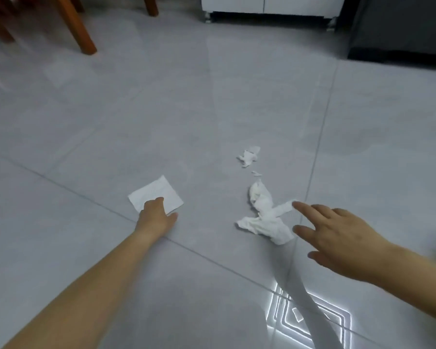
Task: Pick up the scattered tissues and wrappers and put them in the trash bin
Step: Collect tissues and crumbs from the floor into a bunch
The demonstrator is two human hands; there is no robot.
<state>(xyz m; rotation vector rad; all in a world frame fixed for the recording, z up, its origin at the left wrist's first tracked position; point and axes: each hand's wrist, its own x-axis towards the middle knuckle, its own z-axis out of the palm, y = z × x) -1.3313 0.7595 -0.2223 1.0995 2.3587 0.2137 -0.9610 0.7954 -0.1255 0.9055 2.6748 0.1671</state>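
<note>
In the head view, a person is reaching both bare arms down over a grey tiled floor (111, 117). The left hand (156, 217) is resting on the near corner of a flat, square white tissue (159, 190) that is lying on the floor left of centre. Its thumb is pointing out just beside the tissue's near edge and its fingers are hidden beyond the knuckles, so it cannot be told whether this grip is grasping the sheet or only pressing on it.

The right hand (337, 235) is hovering low at the right with its fingers spread and straight. Its grip is released and holding nothing. The index fingertip is sitting at the end of a strip of a large crumpled, twisted white tissue (264, 217), which is lying on the floor between the two hands.

Farther off, a smaller crumpled white tissue scrap (248, 156) and a tiny white shred (256, 173) are lying on the floor. At the top, brown wooden furniture legs (83, 34) and a white cabinet on casters (269, 6) are standing on the floor.
</note>
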